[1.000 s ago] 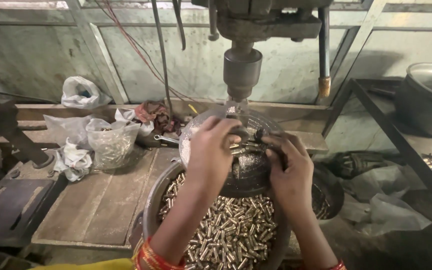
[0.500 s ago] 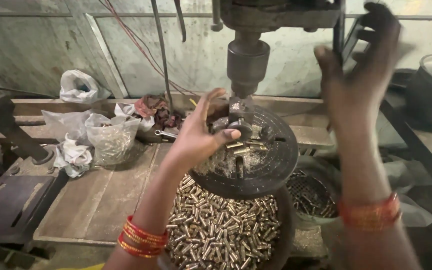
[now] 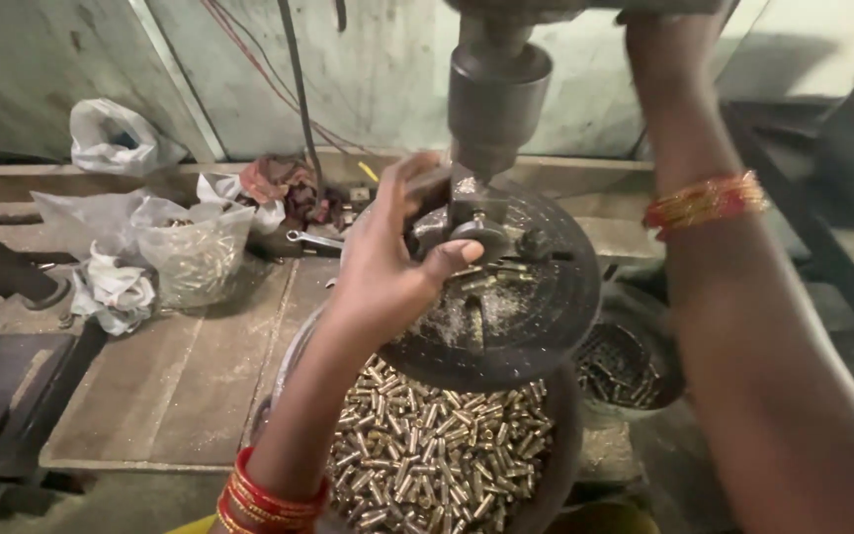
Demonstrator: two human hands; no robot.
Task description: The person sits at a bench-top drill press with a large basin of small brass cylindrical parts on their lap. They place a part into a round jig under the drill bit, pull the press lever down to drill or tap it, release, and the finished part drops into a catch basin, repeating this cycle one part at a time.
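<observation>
Here the left hand (image 3: 387,272) pinches a small brass piece against the dark round steel drill table (image 3: 536,316); the right hand, raised out of view, cannot be judged. Keep fingers clear of the grey spindle (image 3: 496,94) above

Right hand (image 3: 669,40) raised past the top edge, fingers cut off, grip impossible to tell. Under the left hand (image 3: 387,267), small clamped part on the round drill table (image 3: 536,307) hidden. Below its wrist, bowl of brass pieces (image 3: 427,465) cropped at the bottom edge.
</observation>
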